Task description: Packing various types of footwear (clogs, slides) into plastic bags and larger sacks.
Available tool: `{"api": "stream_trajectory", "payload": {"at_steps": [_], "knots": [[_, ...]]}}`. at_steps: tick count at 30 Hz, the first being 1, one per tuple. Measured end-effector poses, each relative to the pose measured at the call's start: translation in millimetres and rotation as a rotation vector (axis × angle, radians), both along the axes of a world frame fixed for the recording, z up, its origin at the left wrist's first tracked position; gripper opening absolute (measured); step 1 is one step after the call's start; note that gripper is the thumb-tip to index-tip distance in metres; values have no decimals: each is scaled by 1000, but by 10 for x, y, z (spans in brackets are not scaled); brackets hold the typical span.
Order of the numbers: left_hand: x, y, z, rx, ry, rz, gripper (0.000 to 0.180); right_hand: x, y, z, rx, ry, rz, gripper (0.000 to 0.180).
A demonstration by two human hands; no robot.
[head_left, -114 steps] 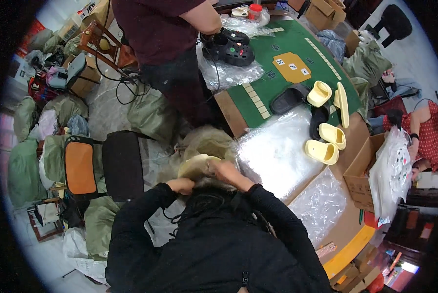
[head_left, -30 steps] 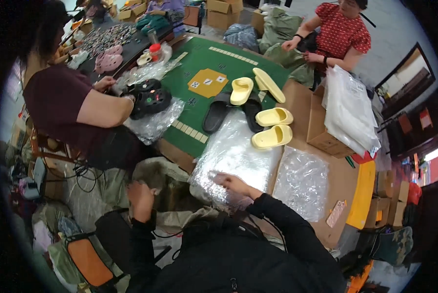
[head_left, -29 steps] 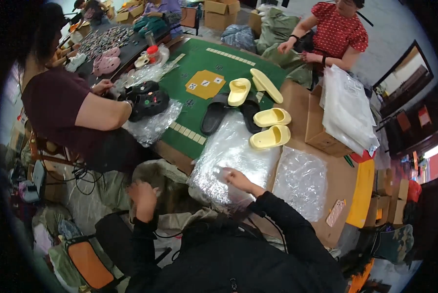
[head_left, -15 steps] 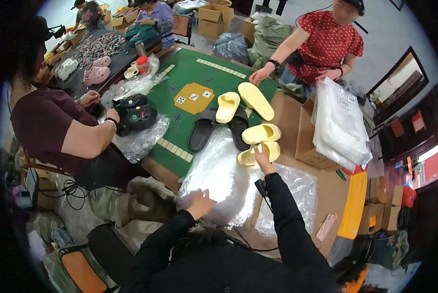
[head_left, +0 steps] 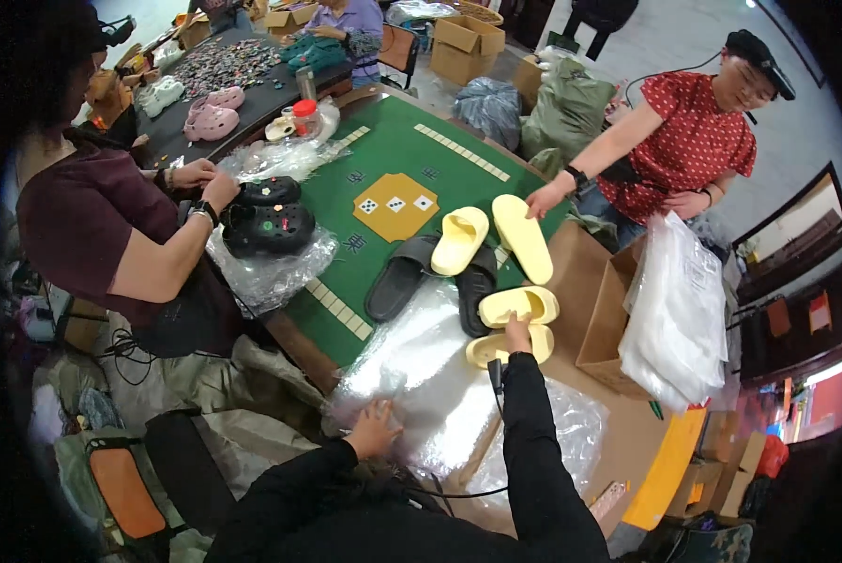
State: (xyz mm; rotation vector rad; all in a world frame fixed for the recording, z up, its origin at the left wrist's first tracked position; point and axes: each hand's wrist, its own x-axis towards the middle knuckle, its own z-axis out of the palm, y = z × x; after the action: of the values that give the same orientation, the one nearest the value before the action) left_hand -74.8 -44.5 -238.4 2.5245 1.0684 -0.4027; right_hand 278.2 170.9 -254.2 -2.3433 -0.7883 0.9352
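Observation:
My left hand [head_left: 376, 430] lies with fingers spread on a stack of clear plastic bags [head_left: 411, 361]. At the near pair of yellow slides, my right hand [head_left: 518, 334] has its fingers curled at the edge of the upper yellow slide [head_left: 513, 306]; its fingertips are partly hidden. Just below sits the other yellow slide [head_left: 496, 350], partly covered by that hand. Beyond are a yellow slide with its strap up [head_left: 460, 240] and another turned sole up [head_left: 522, 242], touched by a co-worker's hand [head_left: 550, 197]. Two black slides [head_left: 402, 281] lie partly under the yellow ones.
A cardboard box [head_left: 601, 347] with white plastic bags [head_left: 676, 319] hanging over it stands right. At left, a person in maroon handles black clogs [head_left: 269, 228] on clear plastic. More clear plastic [head_left: 557, 436] lies by my right forearm. A black cable [head_left: 458, 494] crosses near my body.
My right hand has moved from the lower yellow slide to the upper one. My left hand's fingers have spread on the bags. The co-worker's hand now reaches the sole-up slide. The view has shifted.

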Motion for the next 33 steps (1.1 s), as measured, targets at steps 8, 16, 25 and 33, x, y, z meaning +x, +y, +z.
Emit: {"api": "stream_trajectory", "payload": {"at_steps": [8,16,25,33], "knots": [[21,-47,-187,-2,33,-3,41,-55,-343,479,209,-58,87,57],[-45,189,-19,266,-51,-168,47,-237,-1542,1302,365,330,358,55],[-9,495,719,31,-400,-333,56,-727,-2997,1805,-99,1006,722,44],[298,409,690,77,-682,-307,43,-1079,-3529,1772,-186,865,646,53]]}}
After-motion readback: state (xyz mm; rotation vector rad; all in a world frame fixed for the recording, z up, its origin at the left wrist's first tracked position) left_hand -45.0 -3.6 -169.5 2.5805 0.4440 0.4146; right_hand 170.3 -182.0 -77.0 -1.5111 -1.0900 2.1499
